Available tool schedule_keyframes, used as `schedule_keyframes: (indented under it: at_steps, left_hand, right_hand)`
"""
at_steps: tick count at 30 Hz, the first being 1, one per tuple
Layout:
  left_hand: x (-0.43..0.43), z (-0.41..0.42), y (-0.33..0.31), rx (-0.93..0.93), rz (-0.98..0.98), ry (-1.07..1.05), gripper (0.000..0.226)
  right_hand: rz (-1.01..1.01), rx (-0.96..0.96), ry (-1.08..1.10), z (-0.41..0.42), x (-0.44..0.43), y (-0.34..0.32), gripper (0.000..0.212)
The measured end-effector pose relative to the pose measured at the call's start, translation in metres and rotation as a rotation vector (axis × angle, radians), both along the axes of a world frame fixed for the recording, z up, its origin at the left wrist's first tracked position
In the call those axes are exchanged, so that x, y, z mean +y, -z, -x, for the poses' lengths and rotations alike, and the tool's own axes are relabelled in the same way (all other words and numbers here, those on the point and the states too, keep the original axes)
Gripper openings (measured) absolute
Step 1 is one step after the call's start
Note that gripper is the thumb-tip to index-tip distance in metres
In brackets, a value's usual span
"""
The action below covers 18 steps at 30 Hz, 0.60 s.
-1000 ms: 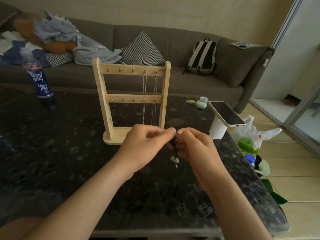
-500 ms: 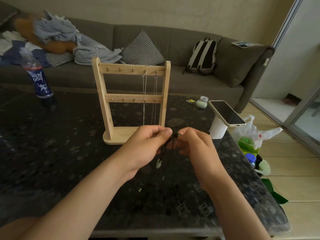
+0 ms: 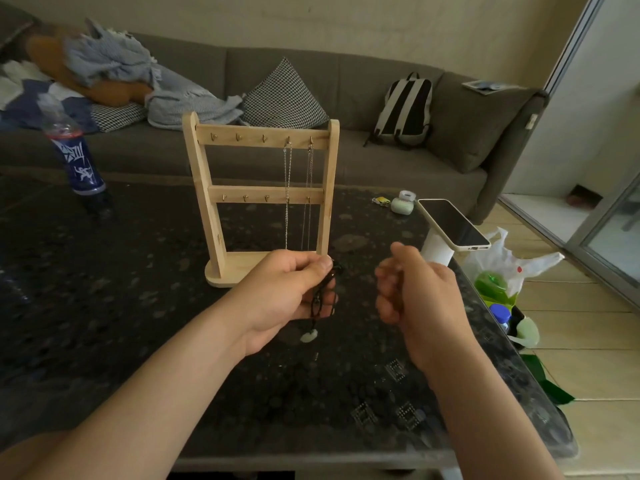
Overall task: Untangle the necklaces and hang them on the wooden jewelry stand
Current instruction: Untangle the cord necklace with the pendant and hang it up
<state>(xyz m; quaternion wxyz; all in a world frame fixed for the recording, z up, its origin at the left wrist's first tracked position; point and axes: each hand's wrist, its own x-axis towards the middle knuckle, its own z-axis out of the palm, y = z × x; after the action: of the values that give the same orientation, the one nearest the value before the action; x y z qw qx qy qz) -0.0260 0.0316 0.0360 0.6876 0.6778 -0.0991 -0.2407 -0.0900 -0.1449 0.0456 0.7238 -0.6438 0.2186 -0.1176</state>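
Over the dark table (image 3: 104, 306), left hand (image 3: 287, 289) pinches a black-cord necklace (image 3: 320, 299); right hand (image 3: 412, 289) curls apart, blurred, hold unclear.

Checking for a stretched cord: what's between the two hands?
Head view: only bare tabletop between left hand and right hand; the necklace hangs from the left.

No legible text, blue bottle label (image 3: 78, 161) bears white markings too blurred to read
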Motion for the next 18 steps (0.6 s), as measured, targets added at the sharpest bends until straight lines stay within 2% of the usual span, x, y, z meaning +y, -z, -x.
schedule_keyframes:
  at_steps: [2,5,10,14,18]
  left_hand:
    - [-0.001,-0.001,0.001,-0.010,0.003,0.005,0.023]
    - [-0.002,-0.002,0.002,-0.032,-0.009,0.008,0.023]
    - [-0.001,-0.002,0.003,-0.075,-0.046,0.009,0.024]
    - [0.000,-0.003,0.001,-0.045,0.007,0.012,0.025]
    - [0.003,-0.004,0.000,-0.022,0.065,0.026,0.026]
  right_hand:
    - [0.121,0.096,-0.053,0.003,0.002,-0.002,0.032]
    - [0.150,0.139,-0.169,0.006,0.006,-0.003,0.013]
    - [0.192,0.071,-0.340,0.007,0.008,-0.001,0.015]
    - [0.255,0.018,-0.324,0.005,0.010,0.000,0.014]
    - [0.224,-0.060,-0.276,0.005,0.011,0.001,0.010]
